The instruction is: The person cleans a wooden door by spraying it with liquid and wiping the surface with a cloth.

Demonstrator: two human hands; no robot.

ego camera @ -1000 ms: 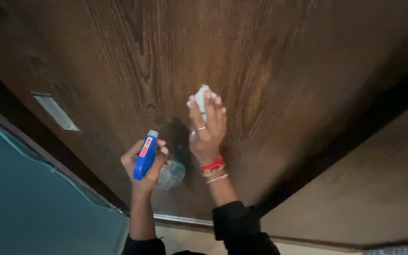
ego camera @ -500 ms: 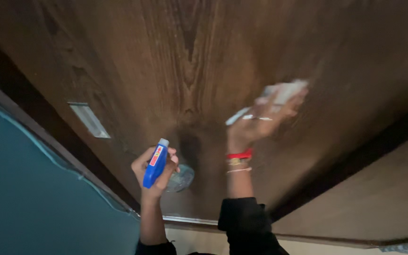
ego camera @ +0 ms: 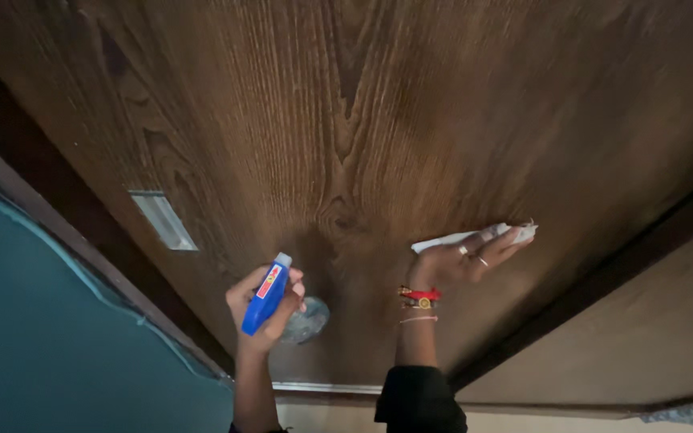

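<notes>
A: What is the person's left hand (ego camera: 265,309) doing against the dark wooden door (ego camera: 362,120)?

B: It is wrapping its fingers tight around a blue spray bottle (ego camera: 265,294), thumb and fingers fully closed on the body, with the grey nozzle end pointing up the door. The bottle is sitting low on the door, left of the door's middle grain line.

A: And the round shiny thing just beside it?

B: That is looking like a metal door knob (ego camera: 308,319), lying against the door directly right of the bottle and partly hidden behind the left hand's fingers.

A: Where is the right hand (ego camera: 463,261)?

B: It is lying flat on the door, right of the knob and a little higher, fingers stretching toward the door's right edge. It is pressing a white crumpled cloth (ego camera: 475,237) against the wood, the fingers laid over the cloth rather than curled around it.

A: Anything else on the door?

B: A pale metal latch plate (ego camera: 164,220) is showing on the door's left edge, above and left of the bottle. Red and beaded wristbands (ego camera: 419,298) are circling the right wrist, below the cloth.
</notes>
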